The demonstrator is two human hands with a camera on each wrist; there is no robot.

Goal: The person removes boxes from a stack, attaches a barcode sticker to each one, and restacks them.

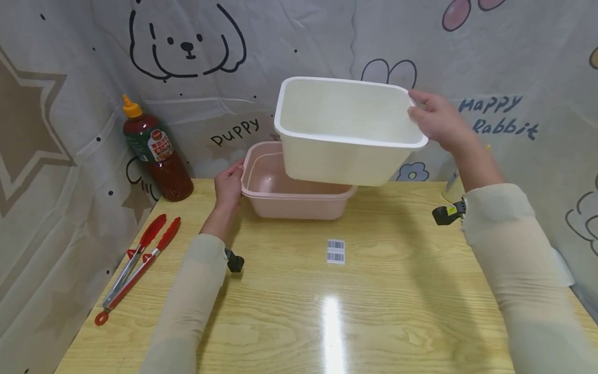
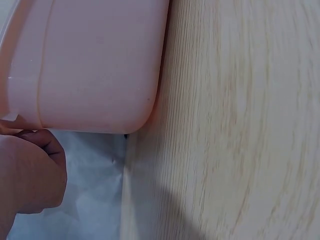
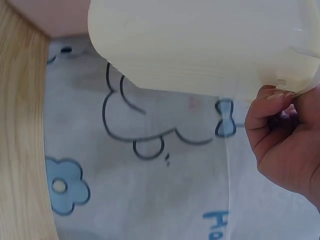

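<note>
A cream-white plastic bin [image 1: 336, 161] is held up in the air, tilted, over the right part of a pink plastic bin [image 1: 299, 206]. My right hand [image 1: 436, 119] grips the white bin's right rim, and in the right wrist view the fingers [image 3: 270, 112] curl under that rim. The pink bin stands on the table near its back edge. At its left end, my left hand [image 1: 229, 186] holds the rim; in the left wrist view the fingers [image 2: 42, 145] are bent at the bin's edge. The inside of the pink bin is partly hidden behind the white one.
On the left lie red-and-steel tongs [image 1: 140, 265], with a red sauce bottle [image 1: 159, 156] behind them. A barcode label [image 1: 336, 251] is on the wooden table [image 1: 383, 311]. A partly hidden pale container [image 1: 452, 189] stands behind the right arm. Printed cloth [image 1: 308, 47] hangs behind.
</note>
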